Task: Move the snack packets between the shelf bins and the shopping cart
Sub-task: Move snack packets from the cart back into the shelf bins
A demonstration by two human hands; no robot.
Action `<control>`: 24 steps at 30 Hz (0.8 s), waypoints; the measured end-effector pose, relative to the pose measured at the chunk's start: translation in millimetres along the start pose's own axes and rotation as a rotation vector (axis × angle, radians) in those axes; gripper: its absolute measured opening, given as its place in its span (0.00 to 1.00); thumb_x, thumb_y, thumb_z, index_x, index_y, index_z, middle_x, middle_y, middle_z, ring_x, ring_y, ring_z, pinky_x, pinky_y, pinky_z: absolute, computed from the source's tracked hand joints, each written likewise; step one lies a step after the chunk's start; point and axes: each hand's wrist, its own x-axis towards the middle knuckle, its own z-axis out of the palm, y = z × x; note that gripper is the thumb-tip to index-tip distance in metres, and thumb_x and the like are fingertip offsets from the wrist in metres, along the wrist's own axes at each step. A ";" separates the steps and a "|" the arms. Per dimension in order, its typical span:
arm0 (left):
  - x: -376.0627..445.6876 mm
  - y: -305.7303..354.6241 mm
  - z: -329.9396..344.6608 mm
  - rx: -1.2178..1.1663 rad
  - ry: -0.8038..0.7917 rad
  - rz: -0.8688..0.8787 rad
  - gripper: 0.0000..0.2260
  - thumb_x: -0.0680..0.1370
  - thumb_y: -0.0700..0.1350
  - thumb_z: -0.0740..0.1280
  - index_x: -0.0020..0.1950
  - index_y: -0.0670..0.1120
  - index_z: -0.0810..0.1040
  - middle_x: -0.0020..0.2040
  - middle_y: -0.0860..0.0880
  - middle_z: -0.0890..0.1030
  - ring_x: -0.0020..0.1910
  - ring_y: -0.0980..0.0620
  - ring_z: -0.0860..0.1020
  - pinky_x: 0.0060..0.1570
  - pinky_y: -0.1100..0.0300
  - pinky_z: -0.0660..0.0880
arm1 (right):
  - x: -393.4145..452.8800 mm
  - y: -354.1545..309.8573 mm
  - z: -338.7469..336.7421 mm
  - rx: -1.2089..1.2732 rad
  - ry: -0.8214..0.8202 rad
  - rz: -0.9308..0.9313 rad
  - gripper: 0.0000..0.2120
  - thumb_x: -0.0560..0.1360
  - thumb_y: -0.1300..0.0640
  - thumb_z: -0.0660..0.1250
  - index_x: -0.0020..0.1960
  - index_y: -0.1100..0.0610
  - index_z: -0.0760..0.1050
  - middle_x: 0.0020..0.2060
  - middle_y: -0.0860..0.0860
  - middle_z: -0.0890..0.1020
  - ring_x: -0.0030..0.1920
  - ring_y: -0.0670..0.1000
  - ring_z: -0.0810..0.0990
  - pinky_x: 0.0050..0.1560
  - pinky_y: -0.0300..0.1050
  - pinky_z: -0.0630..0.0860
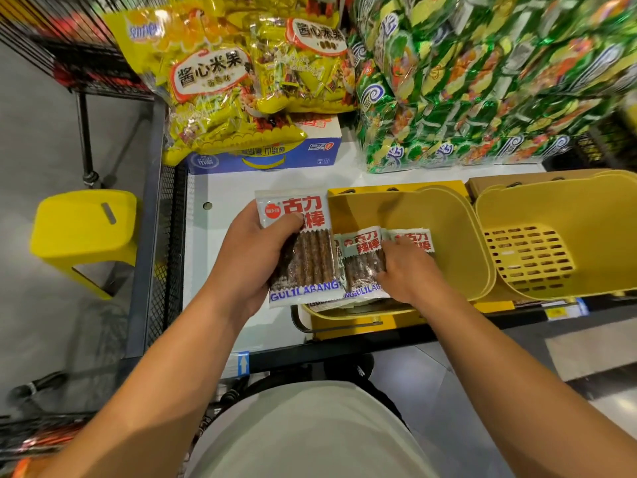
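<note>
My left hand point(253, 251) grips a clear snack packet point(303, 250) of brown sticks with a red and white label, held over the white shelf just left of a yellow bin point(431, 219). My right hand point(406, 270) holds a few more of the same stick packets point(363, 260) at the front of that yellow bin. More packets lie under them in the bin, mostly hidden. A black wire cart point(38, 436) shows only at the lower left edge.
A second yellow bin point(586, 215) with a slotted bottom stands to the right. Yellow rice-snack bags point(210, 81) on a blue and white box point(293, 153) and a stack of green packets point(482, 81) fill the back. A yellow stool point(82, 232) stands on the floor at left.
</note>
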 end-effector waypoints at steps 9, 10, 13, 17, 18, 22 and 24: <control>-1.5 3.9 7.7 0.027 -0.022 -0.039 0.12 0.80 0.33 0.61 0.52 0.48 0.79 0.38 0.58 0.84 0.31 0.63 0.78 0.29 0.69 0.72 | 1.2 8.5 -2.7 0.009 -0.256 -0.100 0.30 0.81 0.55 0.63 0.80 0.56 0.57 0.79 0.54 0.59 0.74 0.59 0.65 0.72 0.53 0.67; -1.7 4.7 8.6 0.025 -0.030 -0.040 0.12 0.79 0.32 0.60 0.48 0.48 0.78 0.34 0.58 0.82 0.28 0.63 0.77 0.27 0.69 0.71 | 2.5 8.8 -4.8 0.013 -0.286 -0.108 0.31 0.81 0.55 0.62 0.81 0.56 0.55 0.80 0.54 0.56 0.76 0.59 0.63 0.74 0.53 0.65; -2.6 4.7 14.0 0.027 -0.040 -0.047 0.14 0.78 0.30 0.57 0.42 0.48 0.75 0.30 0.58 0.79 0.26 0.62 0.75 0.25 0.69 0.69 | 5.7 9.9 -10.9 0.005 -0.333 -0.142 0.32 0.81 0.54 0.61 0.81 0.56 0.54 0.80 0.54 0.55 0.77 0.58 0.60 0.75 0.52 0.61; -2.0 2.7 22.8 0.049 -0.047 -0.050 0.15 0.78 0.31 0.58 0.53 0.47 0.79 0.43 0.56 0.86 0.38 0.60 0.82 0.35 0.66 0.75 | 3.4 9.6 -14.5 -0.003 -0.343 -0.163 0.30 0.81 0.55 0.61 0.81 0.58 0.56 0.79 0.57 0.58 0.75 0.59 0.65 0.71 0.48 0.65; -1.7 1.4 25.6 0.062 -0.052 -0.054 0.15 0.78 0.31 0.59 0.57 0.46 0.79 0.48 0.54 0.86 0.44 0.58 0.84 0.41 0.63 0.77 | 2.1 10.9 -15.8 0.020 -0.322 -0.169 0.28 0.81 0.55 0.61 0.79 0.59 0.61 0.77 0.57 0.62 0.72 0.58 0.67 0.67 0.47 0.68; 2.0 -6.3 38.1 0.092 -0.028 -0.056 0.17 0.78 0.31 0.62 0.62 0.45 0.78 0.53 0.49 0.86 0.53 0.50 0.84 0.53 0.53 0.80 | -9.5 21.9 -28.3 0.247 -0.136 -0.196 0.18 0.81 0.56 0.62 0.69 0.54 0.74 0.68 0.54 0.73 0.65 0.53 0.73 0.57 0.46 0.74; 3.9 -11.5 48.7 0.084 -0.003 -0.068 0.17 0.78 0.30 0.63 0.63 0.44 0.78 0.53 0.48 0.86 0.52 0.50 0.84 0.52 0.54 0.80 | -18.4 30.3 -36.8 0.463 -0.089 -0.159 0.19 0.80 0.59 0.62 0.71 0.50 0.74 0.69 0.50 0.74 0.65 0.55 0.76 0.57 0.48 0.76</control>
